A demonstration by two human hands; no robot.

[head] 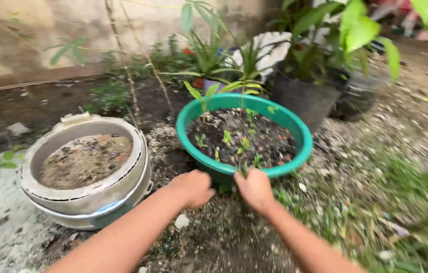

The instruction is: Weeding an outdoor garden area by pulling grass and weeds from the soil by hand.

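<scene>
A green plastic basin (289, 121) filled with dark soil and small green seedlings (228, 137) sits on the ground in front of me. My left hand (192, 188) is curled at the basin's near rim, on its left side. My right hand (255, 190) rests against the near rim just to the right, fingers closed at the edge. Whether either hand actually grips the rim is blurred.
A round whitish metal tub (138, 162) holding pale dirt stands to the left. Black pots with leafy plants (305, 96) stand behind the basin. Gravel and grass (406, 202) lie to the right, a stained wall (37, 35) at the back.
</scene>
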